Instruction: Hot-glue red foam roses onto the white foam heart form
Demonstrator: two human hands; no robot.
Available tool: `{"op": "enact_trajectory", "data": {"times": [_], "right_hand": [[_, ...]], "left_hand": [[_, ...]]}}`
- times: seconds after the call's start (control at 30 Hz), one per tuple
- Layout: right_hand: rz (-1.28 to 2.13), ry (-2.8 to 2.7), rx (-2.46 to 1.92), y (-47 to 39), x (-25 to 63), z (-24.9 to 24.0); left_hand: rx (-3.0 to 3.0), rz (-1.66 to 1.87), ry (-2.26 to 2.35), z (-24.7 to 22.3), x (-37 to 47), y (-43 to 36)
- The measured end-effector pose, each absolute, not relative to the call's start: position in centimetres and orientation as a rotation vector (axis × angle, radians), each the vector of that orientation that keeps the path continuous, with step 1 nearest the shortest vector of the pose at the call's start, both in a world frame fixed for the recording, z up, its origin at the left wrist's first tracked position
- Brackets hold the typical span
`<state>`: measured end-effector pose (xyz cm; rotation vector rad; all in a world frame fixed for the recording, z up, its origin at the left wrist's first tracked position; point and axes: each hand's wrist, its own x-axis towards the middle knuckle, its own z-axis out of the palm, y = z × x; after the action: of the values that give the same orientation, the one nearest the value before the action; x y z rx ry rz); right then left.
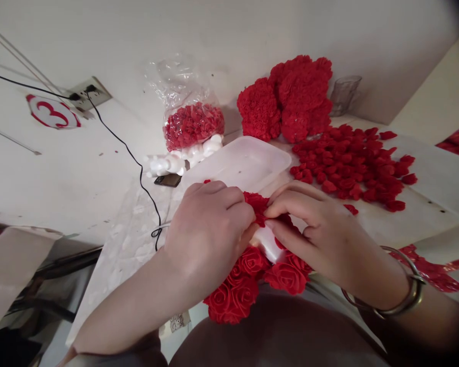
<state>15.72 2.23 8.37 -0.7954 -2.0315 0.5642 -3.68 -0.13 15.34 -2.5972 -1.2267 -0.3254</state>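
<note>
In front of my body is a white foam form (268,244) partly covered with red artificial roses (286,275); a bare white patch shows between them. My left hand (214,229) is closed at the form's left side, its fingertips curled and partly hidden beside the bare patch. With thumb and fingers pinched, my right hand (317,224) grips a red artificial rose (258,204) at the upper part of the form. Both hands' fingertips are close together there. How the rose meets the form is covered by my fingers.
Loose red roses (352,163) lie heaped at the right. A shallow white tray (248,158) sits ahead. Behind stand rose-covered figures (290,97), a clear cup (345,96) and a plastic bag of roses (193,125) by white foam shapes (164,164). A phone (168,180) and black cable (132,155) are left.
</note>
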Motion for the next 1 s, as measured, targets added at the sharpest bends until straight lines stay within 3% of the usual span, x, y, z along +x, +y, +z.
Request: {"op": "enact_trajectory", "data": {"times": [0.3, 0.67, 1.0], "right_hand": [[0.575, -1.967, -0.747, 1.9, 15.9, 7.5], [0.593, -1.952, -0.753, 1.9, 15.6, 7.6], [0.629, -1.932, -0.747, 2.6, 15.2, 7.4]], "left_hand": [[-2.724, -0.720, -1.306, 17.0, -5.6, -1.2], [-2.765, -0.347, -1.238, 15.7, -3.7, -0.2], [-2.701, -0.421, -1.281, 15.2, -4.1, 1.2]]}}
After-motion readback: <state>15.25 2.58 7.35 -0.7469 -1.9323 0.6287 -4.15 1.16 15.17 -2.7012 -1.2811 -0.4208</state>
